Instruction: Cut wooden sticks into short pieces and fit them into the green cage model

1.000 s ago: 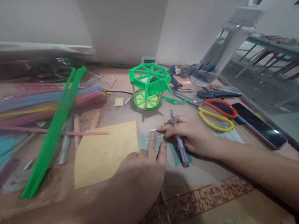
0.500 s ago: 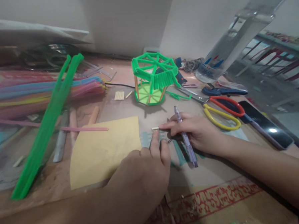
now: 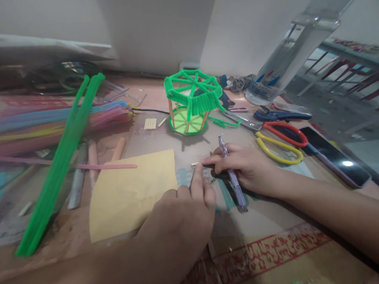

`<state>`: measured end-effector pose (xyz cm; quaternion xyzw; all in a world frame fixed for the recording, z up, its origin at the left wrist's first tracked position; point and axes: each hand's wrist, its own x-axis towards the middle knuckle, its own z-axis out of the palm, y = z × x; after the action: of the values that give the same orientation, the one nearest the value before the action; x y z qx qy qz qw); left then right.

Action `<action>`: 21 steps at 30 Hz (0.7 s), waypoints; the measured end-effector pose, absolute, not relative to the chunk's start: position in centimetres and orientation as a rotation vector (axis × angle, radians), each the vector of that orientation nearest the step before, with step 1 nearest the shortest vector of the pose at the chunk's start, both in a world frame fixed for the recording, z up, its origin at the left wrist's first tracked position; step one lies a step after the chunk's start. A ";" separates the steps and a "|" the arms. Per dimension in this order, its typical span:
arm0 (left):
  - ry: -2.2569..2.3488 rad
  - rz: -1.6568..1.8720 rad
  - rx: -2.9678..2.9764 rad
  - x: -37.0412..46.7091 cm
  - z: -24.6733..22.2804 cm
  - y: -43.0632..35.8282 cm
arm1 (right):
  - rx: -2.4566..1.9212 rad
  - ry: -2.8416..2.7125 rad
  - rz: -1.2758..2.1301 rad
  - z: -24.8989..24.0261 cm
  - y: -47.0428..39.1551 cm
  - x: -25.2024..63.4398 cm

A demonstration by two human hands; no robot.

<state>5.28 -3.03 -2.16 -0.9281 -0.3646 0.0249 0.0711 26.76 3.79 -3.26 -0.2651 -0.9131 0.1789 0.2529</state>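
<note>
A small pale wooden stick piece lies on the work surface at the fingertips of both hands. My left hand presses its outstretched index fingertip against the near side of the piece, other fingers bent and the thumb hidden. My right hand grips a purple pen, while its index fingertip touches the right end of the piece. Beyond the hands stands a green pipe-cleaner gazebo with wooden posts and a light green floor. To its left are a row of short stick pieces and one loose piece.
Yellow paper lies left of the hands, with green pipe cleaners and a colourful bundle farther left. Scissors, a phone and a tilted-looking clear bottle are on the right. A wall rises behind.
The view has shifted slightly. Both hands stay at the small stick piece, which looks slightly turned; the pen remains in my right hand.
</note>
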 end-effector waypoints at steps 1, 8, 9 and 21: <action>-1.122 0.078 -2.787 5.3 -2.0 -3.0 | -0.720 -2.482 0.488 -3.3 3.8 26.8; -1.206 0.074 -2.760 5.4 -1.7 -2.6 | -0.730 -2.481 0.520 -3.3 3.8 26.7; -1.204 0.060 -2.746 5.4 -1.8 -2.7 | -0.739 -2.472 0.533 -3.3 3.7 26.6; -1.210 0.165 -2.748 5.5 -1.7 -2.6 | -0.932 -1.990 0.804 -2.1 1.9 26.5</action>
<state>5.51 -2.57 -1.72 -0.9117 -0.4015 0.0547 0.0671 26.48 1.85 -2.13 -0.3668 -0.7830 0.3162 0.3904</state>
